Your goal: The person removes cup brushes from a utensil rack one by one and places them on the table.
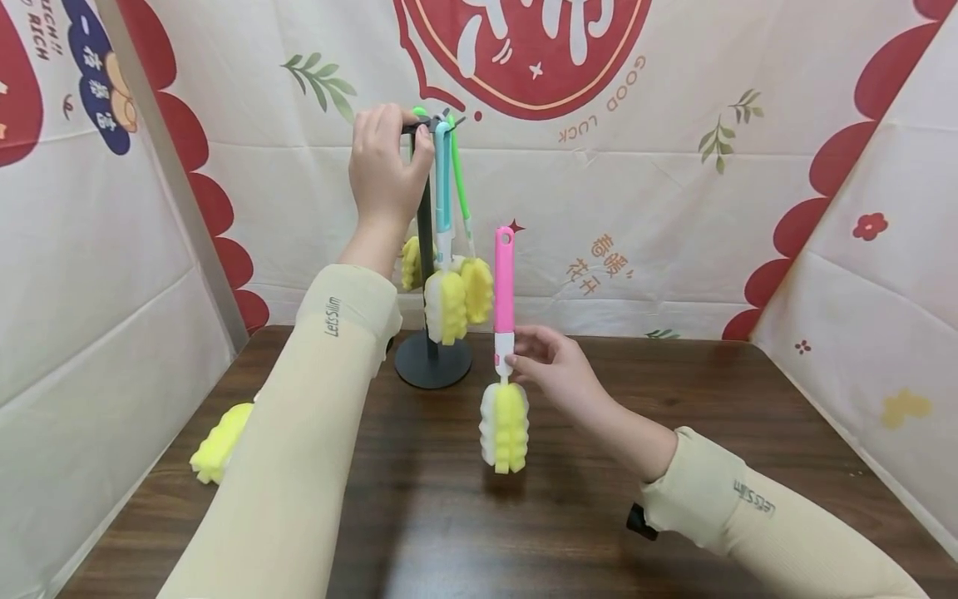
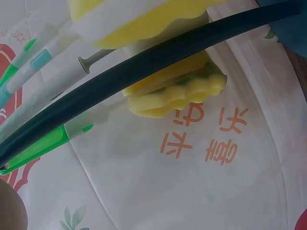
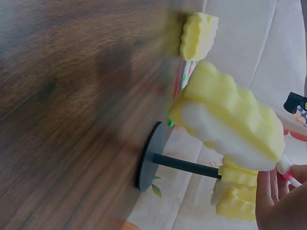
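Observation:
My left hand (image 1: 389, 162) grips the top of a black stand (image 1: 432, 366), whose hooks stick out past the fingers. On it hang a sponge bottle brush with a blue handle (image 1: 443, 183) and one with a green handle (image 1: 460, 175). Another yellow sponge head (image 1: 410, 262) hangs behind the pole. My right hand (image 1: 557, 362) pinches the white neck of a pink-handled bottle brush (image 1: 505, 283), in front and to the right of the stand. That brush is upright, handle up, its yellow-and-white sponge (image 3: 230, 120) above the table.
A yellow sponge head (image 1: 222, 441) lies on the left of the brown wooden table (image 1: 569, 532), partly behind my left sleeve. In the right wrist view, thin coloured handles show near that sponge (image 3: 199, 38). Printed cloth (image 1: 636, 200) encloses the table's back and sides.

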Demonstrator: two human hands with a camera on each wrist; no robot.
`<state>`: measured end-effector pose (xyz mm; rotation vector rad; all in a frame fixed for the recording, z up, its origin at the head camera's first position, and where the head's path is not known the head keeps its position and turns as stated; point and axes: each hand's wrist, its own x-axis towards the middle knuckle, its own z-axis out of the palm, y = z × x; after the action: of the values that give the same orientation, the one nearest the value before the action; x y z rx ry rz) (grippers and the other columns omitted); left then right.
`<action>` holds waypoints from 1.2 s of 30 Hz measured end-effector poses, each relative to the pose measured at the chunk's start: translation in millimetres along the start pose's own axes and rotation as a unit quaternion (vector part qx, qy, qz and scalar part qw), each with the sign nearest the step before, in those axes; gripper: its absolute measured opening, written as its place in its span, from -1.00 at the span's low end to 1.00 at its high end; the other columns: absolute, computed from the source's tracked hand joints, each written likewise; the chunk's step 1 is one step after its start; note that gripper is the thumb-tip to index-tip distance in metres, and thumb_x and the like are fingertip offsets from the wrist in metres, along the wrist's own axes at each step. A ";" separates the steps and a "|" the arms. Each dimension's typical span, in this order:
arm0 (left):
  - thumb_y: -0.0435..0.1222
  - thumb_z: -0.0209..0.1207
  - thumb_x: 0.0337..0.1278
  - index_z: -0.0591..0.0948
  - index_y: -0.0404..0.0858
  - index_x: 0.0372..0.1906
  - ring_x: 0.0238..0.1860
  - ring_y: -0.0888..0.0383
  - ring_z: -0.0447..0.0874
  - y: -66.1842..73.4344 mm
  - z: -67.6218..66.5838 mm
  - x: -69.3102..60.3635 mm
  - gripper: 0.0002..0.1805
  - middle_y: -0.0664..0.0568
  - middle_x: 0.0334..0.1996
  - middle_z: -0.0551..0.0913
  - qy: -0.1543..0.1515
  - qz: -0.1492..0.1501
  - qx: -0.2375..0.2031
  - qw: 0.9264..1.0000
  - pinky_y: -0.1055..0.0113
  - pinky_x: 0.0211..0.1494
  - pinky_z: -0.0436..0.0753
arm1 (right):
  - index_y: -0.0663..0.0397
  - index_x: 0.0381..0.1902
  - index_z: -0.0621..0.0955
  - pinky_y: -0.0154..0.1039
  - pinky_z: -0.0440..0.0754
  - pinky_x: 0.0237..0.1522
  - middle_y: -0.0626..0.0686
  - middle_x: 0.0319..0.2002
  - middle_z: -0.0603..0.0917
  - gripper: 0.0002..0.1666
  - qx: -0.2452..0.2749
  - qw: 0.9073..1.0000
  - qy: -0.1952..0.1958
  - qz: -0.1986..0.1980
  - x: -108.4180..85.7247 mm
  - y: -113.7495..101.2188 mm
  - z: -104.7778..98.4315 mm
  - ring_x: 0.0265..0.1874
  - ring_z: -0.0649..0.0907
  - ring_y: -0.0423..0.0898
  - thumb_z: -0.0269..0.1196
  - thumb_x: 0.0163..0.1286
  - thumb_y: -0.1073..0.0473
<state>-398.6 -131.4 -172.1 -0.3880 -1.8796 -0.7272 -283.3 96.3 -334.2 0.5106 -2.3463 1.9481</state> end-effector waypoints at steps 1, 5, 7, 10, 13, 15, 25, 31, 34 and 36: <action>-0.12 -0.09 0.32 0.57 -0.28 -0.07 0.04 0.07 0.39 0.0 -0.4 0.1 -0.64 -0.03 -0.09 0.59 0.000 -0.001 0.000 1.000 0.39 0.08 0.42 | 0.32 0.19 0.49 -0.07 0.67 -0.17 0.21 -0.16 0.65 -0.53 -0.003 1.000 -0.001 0.003 -0.6 0.1 -0.7 -0.28 0.68 -0.05 0.23 0.32 0.42; -0.11 -0.09 0.32 0.57 -0.28 -0.07 0.04 0.07 0.39 -0.2 -1.3 0.1 -0.64 -0.03 -0.09 0.58 -0.001 -0.003 0.001 1.000 0.39 0.07 0.42 | 0.32 0.20 0.49 -0.02 0.67 -0.16 0.18 -0.17 0.65 -0.52 -0.009 1.000 0.000 0.014 -2.9 1.1 -3.4 -0.30 0.68 -0.04 0.23 0.32 0.41; -0.12 -0.08 0.32 0.57 -0.28 -0.08 0.04 0.08 0.39 -0.6 -1.5 -0.3 -0.64 -0.03 -0.09 0.59 0.001 -0.004 0.001 1.000 0.38 0.07 0.42 | 0.31 0.20 0.49 -0.02 0.67 -0.17 0.19 -0.17 0.65 -0.52 -0.007 1.000 0.000 0.018 -4.0 2.4 -4.4 -0.30 0.68 -0.04 0.23 0.31 0.41; -0.12 -0.08 0.31 0.57 -0.28 -0.09 0.04 0.08 0.39 -1.2 -1.2 -0.7 -0.65 -0.03 -0.10 0.59 0.003 -0.004 -0.002 1.000 0.39 0.07 0.42 | 0.32 0.21 0.48 -0.02 0.67 -0.17 0.19 -0.16 0.66 -0.51 -0.007 1.000 -0.003 0.023 -6.6 5.0 -5.7 -0.29 0.68 -0.03 0.23 0.32 0.41; -0.12 -0.08 0.30 0.57 -0.28 -0.10 0.05 0.09 0.39 -1.0 -0.6 -0.7 -0.64 -0.03 -0.11 0.59 0.003 -0.003 -0.007 1.000 0.40 0.07 0.42 | 0.30 0.22 0.48 -0.01 0.67 -0.17 0.19 -0.15 0.66 -0.51 -0.009 0.999 -0.006 0.032 -9.7 6.7 -7.6 -0.30 0.69 -0.02 0.22 0.32 0.41; -0.11 -0.09 0.30 0.57 -0.27 -0.10 0.05 0.10 0.39 -0.5 -0.4 -0.7 -0.64 -0.02 -0.11 0.59 0.004 -0.004 -0.010 1.000 0.41 0.07 0.42 | 0.31 0.23 0.47 -0.01 0.67 -0.18 0.19 -0.14 0.67 -0.50 -0.012 0.999 -0.009 0.037 -11.0 8.1 -9.1 -0.30 0.69 -0.02 0.22 0.33 0.40; -0.12 -0.09 0.29 0.57 -0.27 -0.10 0.06 0.12 0.39 -1.1 -3.6 -1.0 -0.64 -0.01 -0.10 0.59 0.006 -0.008 -0.008 1.000 0.42 0.08 0.42 | 0.37 0.22 0.45 -0.08 0.68 -0.21 0.17 -0.20 0.67 -0.49 -0.013 0.998 -0.020 0.058 -12.8 16.4 -12.7 -0.32 0.70 -0.05 0.23 0.32 0.38; -0.11 -0.09 0.30 0.57 -0.26 -0.08 0.08 0.13 0.39 -1.4 -3.7 -1.5 -0.64 -0.01 -0.08 0.59 0.005 -0.007 -0.010 1.000 0.43 0.08 0.42 | 0.36 0.23 0.44 -0.10 0.68 -0.23 0.18 -0.21 0.66 -0.49 -0.011 0.997 -0.018 0.072 -12.4 19.9 -14.1 -0.34 0.70 -0.05 0.22 0.33 0.39; -0.10 -0.09 0.31 0.57 -0.26 -0.07 0.08 0.13 0.38 -1.9 -3.9 -1.6 -0.63 -0.01 -0.07 0.58 0.001 -0.006 -0.009 1.000 0.43 0.08 0.42 | 0.39 0.23 0.43 -0.14 0.68 -0.24 0.19 -0.22 0.66 -0.48 -0.016 0.997 -0.016 0.079 -11.6 22.9 -16.4 -0.35 0.70 -0.07 0.22 0.33 0.38; -0.10 -0.10 0.31 0.57 -0.26 -0.07 0.09 0.13 0.38 -2.3 -4.4 -1.6 -0.63 -0.01 -0.06 0.58 -0.001 -0.006 -0.008 1.000 0.43 0.08 0.42 | 0.39 0.23 0.44 -0.15 0.68 -0.25 0.18 -0.23 0.66 -0.49 -0.017 0.996 -0.015 0.086 -11.0 24.9 -17.6 -0.35 0.70 -0.06 0.22 0.33 0.38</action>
<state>-396.1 -135.9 -173.0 -0.3875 -1.8807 -0.7503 -282.9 119.5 -356.9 0.3478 -2.5141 1.9764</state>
